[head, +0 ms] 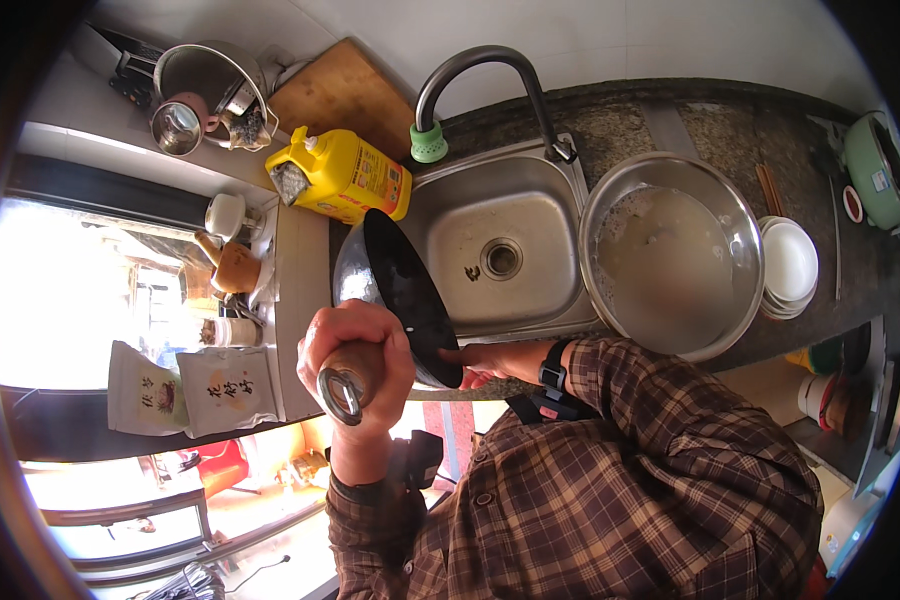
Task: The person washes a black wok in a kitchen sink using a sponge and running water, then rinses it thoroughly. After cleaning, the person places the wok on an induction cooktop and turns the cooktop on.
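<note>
My left hand [360, 367] is closed round the wooden handle [360, 371] of a dark wok, the handle's metal hanging loop pointing up at the camera. The wok [409, 300] is tipped on its side at the left edge of the sink, with its dark inside facing the basin. My right hand [480, 364] grips the wok's near rim, the thumb on the inside. The steel sink [450, 292] holds a small dark scrap beside its drain. Above it arches a faucet [487, 52] with a green nozzle [428, 142].
A large steel bowl [592, 247] of cloudy water stands right of the sink, near stacked white bowls [790, 259] and chopsticks [770, 190]. A yellow jug [352, 176] and a wooden cutting board [337, 90] are behind the wok. A mortar [236, 268] and pouches [229, 390] line the left sill.
</note>
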A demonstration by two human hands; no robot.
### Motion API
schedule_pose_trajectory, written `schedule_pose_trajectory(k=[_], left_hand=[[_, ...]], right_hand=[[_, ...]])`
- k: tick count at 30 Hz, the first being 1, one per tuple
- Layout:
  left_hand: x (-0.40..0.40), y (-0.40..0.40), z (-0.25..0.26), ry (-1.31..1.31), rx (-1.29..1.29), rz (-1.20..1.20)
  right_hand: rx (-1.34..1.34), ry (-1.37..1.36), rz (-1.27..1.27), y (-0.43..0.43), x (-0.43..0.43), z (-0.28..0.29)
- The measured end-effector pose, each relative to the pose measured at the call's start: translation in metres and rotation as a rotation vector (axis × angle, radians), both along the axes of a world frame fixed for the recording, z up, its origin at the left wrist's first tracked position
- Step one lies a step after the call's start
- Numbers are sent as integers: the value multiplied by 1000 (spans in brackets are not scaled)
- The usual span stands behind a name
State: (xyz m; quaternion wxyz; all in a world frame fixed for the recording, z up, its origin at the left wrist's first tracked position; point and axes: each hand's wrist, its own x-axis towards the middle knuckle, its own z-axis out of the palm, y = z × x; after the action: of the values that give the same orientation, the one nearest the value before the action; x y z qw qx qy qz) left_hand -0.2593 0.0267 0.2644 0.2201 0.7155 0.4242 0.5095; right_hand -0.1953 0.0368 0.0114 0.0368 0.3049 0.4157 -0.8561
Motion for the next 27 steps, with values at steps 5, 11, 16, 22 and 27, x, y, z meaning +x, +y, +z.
schedule_pose_trajectory(k=[5, 11, 16, 22, 27], left_hand=[[1, -1, 1, 37, 24, -26], [2, -4, 1, 42, 29, -48], [3, -6, 1, 34, 27, -63], [4, -6, 1, 34, 32, -72], [4, -7, 0, 29, 19, -70]], right_hand=[[10, 64, -32, -4, -1, -13], [12, 139, -48, -7, 2, -17], [50, 111, -31, -7, 19, 20], [36, 75, 12, -7, 5, 0], [29, 93, 7, -9, -7, -20]])
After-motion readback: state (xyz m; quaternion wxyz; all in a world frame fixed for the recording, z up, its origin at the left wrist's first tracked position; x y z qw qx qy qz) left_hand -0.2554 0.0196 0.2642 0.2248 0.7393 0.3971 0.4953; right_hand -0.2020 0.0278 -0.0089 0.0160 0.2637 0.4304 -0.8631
